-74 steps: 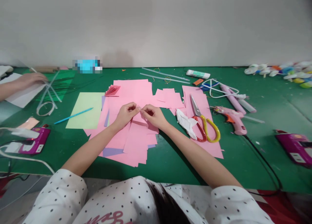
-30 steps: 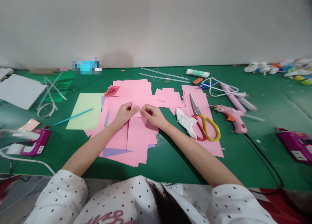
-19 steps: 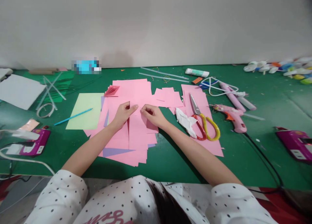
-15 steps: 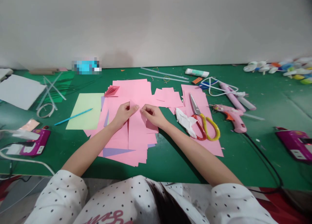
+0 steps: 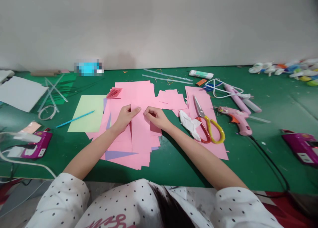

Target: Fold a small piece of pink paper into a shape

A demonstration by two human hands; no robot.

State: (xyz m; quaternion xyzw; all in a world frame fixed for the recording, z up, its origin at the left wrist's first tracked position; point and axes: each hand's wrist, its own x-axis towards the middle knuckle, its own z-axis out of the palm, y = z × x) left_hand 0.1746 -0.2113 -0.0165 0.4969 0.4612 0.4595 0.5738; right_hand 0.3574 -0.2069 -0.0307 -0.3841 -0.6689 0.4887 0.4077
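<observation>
A narrow pink paper strip (image 5: 140, 132) is held upright over a pile of larger pink sheets (image 5: 134, 89). My left hand (image 5: 126, 117) pinches its upper left edge, thumb on the near face. On the other side, my right hand (image 5: 157, 117) has its thumb and finger pressed together at the strip's upper right edge. A small folded pink paper fan (image 5: 114, 93) lies at the pile's upper left. Lilac paper (image 5: 119, 154) shows between the sheets.
Right of the hands lie scissors (image 5: 206, 122), crumpled white tissue (image 5: 190, 124) and a pink glue gun (image 5: 236, 118) with a cord. To the left are pale green paper (image 5: 85, 125), a blue pencil (image 5: 76, 118) and a purple power block (image 5: 38, 144).
Both hands stay in nearly the same place. The top of the strip between them has tipped slightly, and the view has shifted a little.
</observation>
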